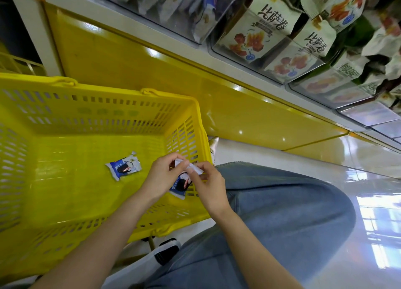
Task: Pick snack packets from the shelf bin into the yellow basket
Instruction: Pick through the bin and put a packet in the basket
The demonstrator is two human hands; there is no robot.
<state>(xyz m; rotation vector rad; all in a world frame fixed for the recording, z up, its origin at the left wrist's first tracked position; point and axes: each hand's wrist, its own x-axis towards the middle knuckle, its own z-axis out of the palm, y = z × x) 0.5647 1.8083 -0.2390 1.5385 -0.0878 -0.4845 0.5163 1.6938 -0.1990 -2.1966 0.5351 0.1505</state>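
Two hands meet in the lower middle of the frame, above the right end of the yellow basket [97, 88]. The left hand [161, 176] and right hand [209, 187] both pinch the top edge of a small blue-and-white snack packet [181, 184], which hangs between them over the basket. It looks light, soft and crinkly, with slick film. The flat sealed edge is probably the surest place to hold, and it spares the contents from squeezing. Further left, a second packet [123, 168] lies on the basket floor. Beyond, along the top of the frame, the clear shelf bin [173, 8] holds similar-looking packets, beside white-and-orange bags [260, 34].
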